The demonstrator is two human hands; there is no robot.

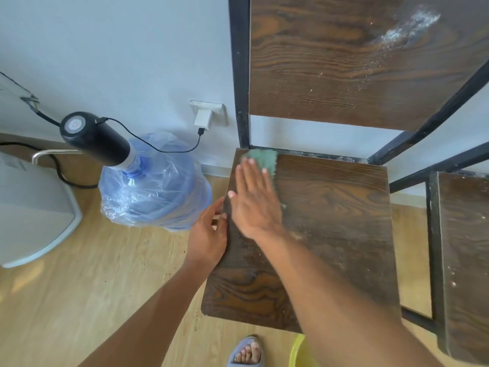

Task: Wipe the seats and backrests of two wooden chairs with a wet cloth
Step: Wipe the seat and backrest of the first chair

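A dark wooden chair with a black metal frame stands before me; its seat (330, 234) is dusty and its backrest (330, 62) carries a white smear at the upper right. A green cloth (264, 157) lies at the seat's far left corner. My right hand (254, 200) presses flat on the cloth, fingers spread. Gripping the seat's left edge is my left hand (209, 234). Part of a second wooden chair (463, 247) shows at the right.
A blue water jug (156, 192) in clear plastic with a black pump (92, 136) stands left of the chair, its cable running to a wall charger (203, 117). A white appliance (34, 213) sits far left. A yellow basin (299, 353) and my slippered foot (246, 350) are below.
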